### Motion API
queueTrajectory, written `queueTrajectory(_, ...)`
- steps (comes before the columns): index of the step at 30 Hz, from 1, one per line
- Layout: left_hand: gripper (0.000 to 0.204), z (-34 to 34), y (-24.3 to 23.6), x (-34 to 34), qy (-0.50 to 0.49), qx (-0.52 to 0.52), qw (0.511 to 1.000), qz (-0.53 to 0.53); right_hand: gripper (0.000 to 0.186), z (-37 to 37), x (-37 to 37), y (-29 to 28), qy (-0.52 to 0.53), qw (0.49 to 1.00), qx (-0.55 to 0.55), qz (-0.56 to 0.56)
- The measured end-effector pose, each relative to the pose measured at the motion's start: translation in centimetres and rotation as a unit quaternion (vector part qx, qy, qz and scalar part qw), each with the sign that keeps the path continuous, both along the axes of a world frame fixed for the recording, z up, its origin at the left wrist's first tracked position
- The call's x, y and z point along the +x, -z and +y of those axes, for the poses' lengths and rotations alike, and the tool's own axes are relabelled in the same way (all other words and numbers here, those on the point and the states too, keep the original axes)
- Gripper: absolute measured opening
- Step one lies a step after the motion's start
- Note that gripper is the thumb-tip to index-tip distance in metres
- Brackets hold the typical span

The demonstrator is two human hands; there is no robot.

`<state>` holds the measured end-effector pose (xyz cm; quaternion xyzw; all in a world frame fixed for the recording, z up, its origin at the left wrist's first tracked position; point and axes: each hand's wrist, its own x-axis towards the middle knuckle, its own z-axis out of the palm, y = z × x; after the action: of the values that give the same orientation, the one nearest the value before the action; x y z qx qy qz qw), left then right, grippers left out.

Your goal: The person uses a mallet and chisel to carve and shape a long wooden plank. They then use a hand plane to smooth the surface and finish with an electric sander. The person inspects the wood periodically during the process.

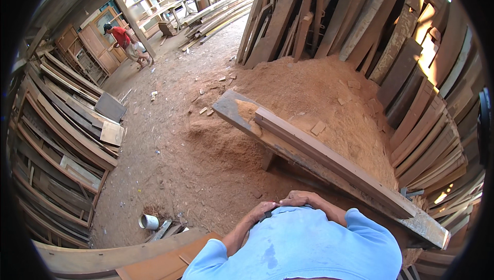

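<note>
Both hands meet in front of my light blue shirt (309, 239). My left hand (263, 208) is closed, its fingertips touching those of my right hand (300, 197), which is also curled closed. A small reddish spot shows between the fingertips, too small to name. A dark band or strap sits by the left wrist. Just beyond my hands, a long planed wooden beam (329, 151) lies along a thick, worn plank bench (234, 106), slanting from the far middle to the near right. Neither hand touches it.
Sawdust (303, 89) is heaped behind and under the bench. Boards (360, 17) lean along the right wall, and stacked timber (67, 110) lines the left. A white bucket (148, 222) lies near orange-brown boards (159, 259). At far left, a person in a red shirt (121, 37) bends forward.
</note>
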<state>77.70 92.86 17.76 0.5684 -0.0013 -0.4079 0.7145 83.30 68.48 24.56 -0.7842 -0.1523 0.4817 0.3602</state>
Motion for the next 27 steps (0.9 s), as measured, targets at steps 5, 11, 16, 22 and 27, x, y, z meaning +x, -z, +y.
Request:
queueTrajectory(5,0.047,1.2,6.6,-0.6,0.049,-0.018,0.998,0.044,0.075,1.2,-0.4,-3.0,-0.045,0.995,-0.068,0.053)
queueTrajectory(11,0.052,1.6,7.2,-0.8,0.053,0.028,0.998,0.027,0.082,1.1,-0.9,1.1,-0.065,0.995,-0.059,0.046)
queueTrajectory(16,0.053,1.4,3.6,-0.5,0.071,-0.008,0.997,0.013,0.084,1.3,-0.6,2.4,-0.09,0.994,-0.049,0.049)
queueTrajectory(22,0.049,1.7,3.4,0.1,0.075,-0.007,0.997,0.015,0.082,1.7,-0.5,1.6,-0.081,0.995,-0.026,0.045)
queueTrajectory(27,0.047,2.2,4.1,0.7,0.092,0.004,0.996,0.007,0.077,2.0,-0.2,0.2,-0.061,0.996,-0.017,0.055)
